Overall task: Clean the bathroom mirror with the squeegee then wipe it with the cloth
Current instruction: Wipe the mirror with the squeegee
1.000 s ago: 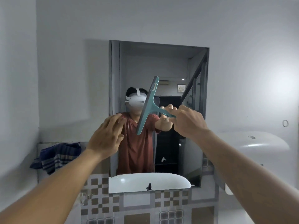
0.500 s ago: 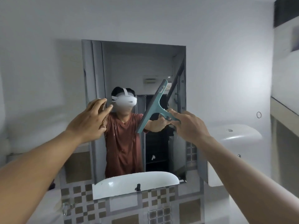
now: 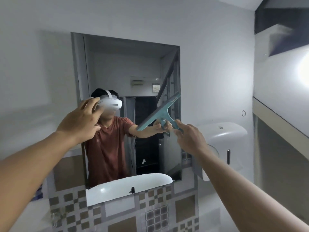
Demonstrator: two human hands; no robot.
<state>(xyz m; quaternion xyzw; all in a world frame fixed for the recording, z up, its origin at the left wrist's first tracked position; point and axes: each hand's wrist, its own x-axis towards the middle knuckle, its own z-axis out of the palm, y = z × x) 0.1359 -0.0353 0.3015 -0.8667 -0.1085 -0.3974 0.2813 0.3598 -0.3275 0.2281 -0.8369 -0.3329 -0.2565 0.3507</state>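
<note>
The right hand (image 3: pixel 189 138) grips the teal squeegee (image 3: pixel 160 113), which has swung from mid-mirror to the mirror (image 3: pixel 127 64)'s right edge, blade tilted. The left hand (image 3: pixel 80 121), loosely spread and empty, has risen. The squeegee pass looks underway; no cloth visible.

Pale grey plastered walls (image 3: pixel 209 27) enclose a small bathroom, with brown-and-grey checkered tiles (image 3: pixel 158 213) below. A white fixture (image 3: pixel 224 133), possibly a dispenser, hangs at right, where bright glare (image 3: pixel 303 69) washes the side wall above a ledge (image 3: pixel 280 119).
</note>
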